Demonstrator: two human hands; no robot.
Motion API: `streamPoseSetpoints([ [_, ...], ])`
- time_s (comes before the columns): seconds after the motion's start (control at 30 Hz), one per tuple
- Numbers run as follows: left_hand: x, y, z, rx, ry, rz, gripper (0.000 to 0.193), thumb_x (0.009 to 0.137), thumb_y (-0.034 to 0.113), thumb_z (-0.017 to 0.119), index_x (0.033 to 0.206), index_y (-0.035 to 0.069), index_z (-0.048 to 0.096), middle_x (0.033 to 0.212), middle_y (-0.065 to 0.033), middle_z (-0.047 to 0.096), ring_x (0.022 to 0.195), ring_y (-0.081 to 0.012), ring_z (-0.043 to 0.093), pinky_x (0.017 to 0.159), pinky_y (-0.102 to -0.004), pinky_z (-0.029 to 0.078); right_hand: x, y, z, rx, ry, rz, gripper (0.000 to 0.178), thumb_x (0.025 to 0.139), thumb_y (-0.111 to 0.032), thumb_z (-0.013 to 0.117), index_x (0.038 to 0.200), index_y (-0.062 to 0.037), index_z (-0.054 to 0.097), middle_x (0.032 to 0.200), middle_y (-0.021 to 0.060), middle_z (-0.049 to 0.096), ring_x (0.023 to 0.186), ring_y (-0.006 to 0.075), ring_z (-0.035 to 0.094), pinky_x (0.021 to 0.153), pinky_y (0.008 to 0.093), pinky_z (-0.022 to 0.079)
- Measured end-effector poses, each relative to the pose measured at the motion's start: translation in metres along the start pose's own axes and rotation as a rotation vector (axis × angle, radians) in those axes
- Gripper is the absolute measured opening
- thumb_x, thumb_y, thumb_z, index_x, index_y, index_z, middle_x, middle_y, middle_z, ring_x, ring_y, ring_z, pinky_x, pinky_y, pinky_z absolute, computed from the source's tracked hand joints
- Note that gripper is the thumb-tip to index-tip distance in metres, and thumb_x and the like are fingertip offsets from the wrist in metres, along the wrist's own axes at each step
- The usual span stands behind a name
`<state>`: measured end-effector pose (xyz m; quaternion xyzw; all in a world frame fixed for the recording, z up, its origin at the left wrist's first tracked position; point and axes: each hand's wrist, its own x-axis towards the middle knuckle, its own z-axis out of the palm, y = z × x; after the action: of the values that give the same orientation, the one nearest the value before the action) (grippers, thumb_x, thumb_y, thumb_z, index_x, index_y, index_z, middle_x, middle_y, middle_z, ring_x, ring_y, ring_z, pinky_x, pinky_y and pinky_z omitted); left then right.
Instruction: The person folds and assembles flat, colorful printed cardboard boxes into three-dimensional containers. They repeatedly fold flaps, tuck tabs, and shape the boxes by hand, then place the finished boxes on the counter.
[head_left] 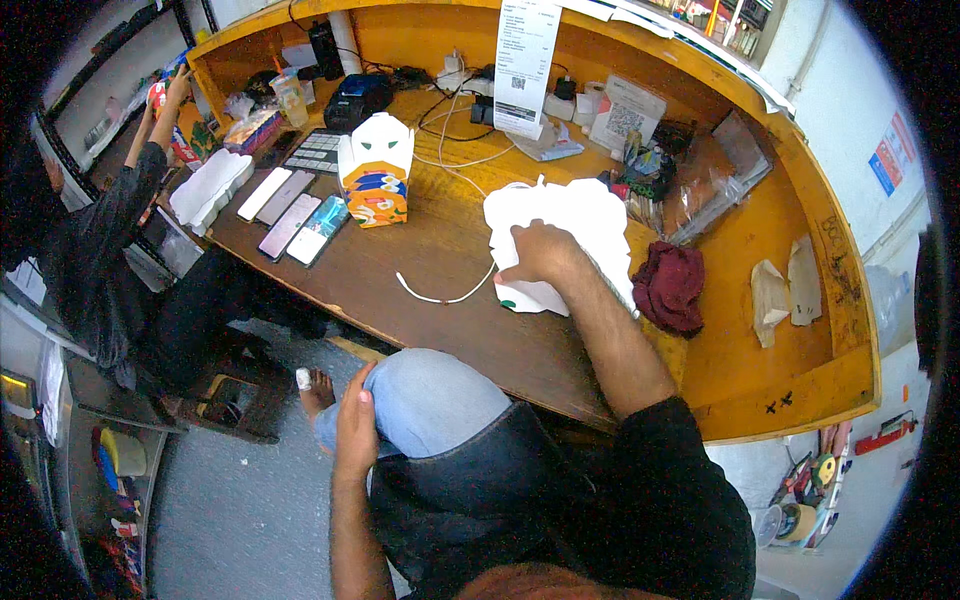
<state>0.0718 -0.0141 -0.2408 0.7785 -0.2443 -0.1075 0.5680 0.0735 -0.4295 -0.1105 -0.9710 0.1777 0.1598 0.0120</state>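
White flat cardboard carton blanks (585, 210) with scalloped edges lie on the right part of the desk. My right hand (545, 255) rests on top of them, thumb and fingers apart. Away from the desk, my left hand (357, 420) lies against my raised knee in light blue jeans (435, 400), holding nothing; some of its fingers are hidden. Left of the blanks stand folded food cartons (375, 185), white above and orange-patterned below, stacked together. A white cable (440, 298) curls on the desk between cartons and blanks.
Several phones (318, 230) lie left of the cartons, near a white cardboard tray (210, 188). A printed receipt (526, 65) hangs behind. A maroon cloth (670, 288) sits right of the blanks. At far left, another person (100, 260) raises both hands around a red-and-white item.
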Motion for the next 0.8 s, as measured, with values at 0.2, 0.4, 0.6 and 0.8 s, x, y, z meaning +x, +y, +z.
streamPoseSetpoints([
  [0.2,-0.001,-0.004,-0.003,-0.016,0.001,-0.024,0.069,0.118,0.051,0.039,0.155,-0.004,0.056,0.158,-0.0244,0.058,0.151,-0.0374,0.051,0.129,-0.0459,0.032,0.02,0.022,0.012,0.053,-0.126,-0.173,0.141,0.057,-0.07,0.099,0.169,-0.0098,0.039,0.154,0.0391,0.051,0.138,0.0493,0.061,0.115,0.0529,0.053],
  [0.4,-0.001,-0.018,-0.001,-0.08,0.005,-0.019,0.067,0.118,0.05,0.041,0.156,-0.004,0.056,0.159,-0.0231,0.058,0.151,-0.0362,0.05,0.13,-0.0457,0.031,0.0,-0.009,0.008,-0.034,-0.129,-0.074,0.152,0.051,-0.064,0.103,0.174,-0.0131,0.028,0.166,0.0395,0.037,0.142,0.0494,0.058,0.117,0.0544,0.052],
  [0.6,-0.001,-0.017,-0.001,-0.076,0.004,-0.007,0.07,0.118,0.052,0.04,0.156,-0.006,0.054,0.159,-0.0235,0.057,0.151,-0.0356,0.05,0.13,-0.0453,0.03,-0.002,-0.024,-0.003,-0.016,-0.187,-0.201,0.084,0.067,-0.045,0.1,0.133,0.0007,0.074,0.13,0.0278,0.076,0.115,0.0404,0.076,0.1,0.051,0.063],
  [0.8,-0.002,-0.021,-0.004,-0.11,-0.004,-0.016,0.074,0.118,0.055,0.039,0.156,-0.007,0.053,0.159,-0.0235,0.056,0.151,-0.0354,0.05,0.13,-0.0453,0.03,-0.028,-0.046,0.007,-0.089,0.073,-0.168,0.02,0.089,-0.009,0.074,0.104,-0.0009,0.085,0.11,0.0198,0.083,0.101,0.0355,0.081,0.085,0.0492,0.066],
])
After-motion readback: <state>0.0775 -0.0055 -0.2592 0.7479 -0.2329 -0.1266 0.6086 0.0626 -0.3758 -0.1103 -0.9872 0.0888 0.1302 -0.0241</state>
